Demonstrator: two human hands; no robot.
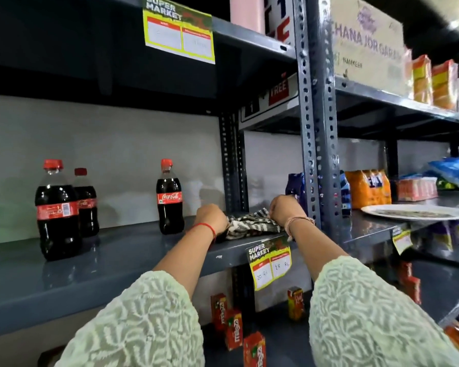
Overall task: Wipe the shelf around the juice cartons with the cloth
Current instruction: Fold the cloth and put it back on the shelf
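A black-and-white patterned cloth [249, 225] lies bunched on the grey shelf [133, 250] near its right end. My left hand [211, 218] grips the cloth's left side. My right hand [285, 210] grips its right side, close to the perforated upright post. Both arms reach up over the shelf edge. Several small red and orange juice cartons [233, 328] stand on the lower shelf, below my arms, partly hidden by my sleeves.
Three cola bottles [170, 198] stand on the same shelf, left of the cloth. A yellow price tag [270, 266] hangs from the shelf edge. A steel upright [316, 128] divides the bays. A white plate [414, 211] and snack packets [368, 188] fill the right bay.
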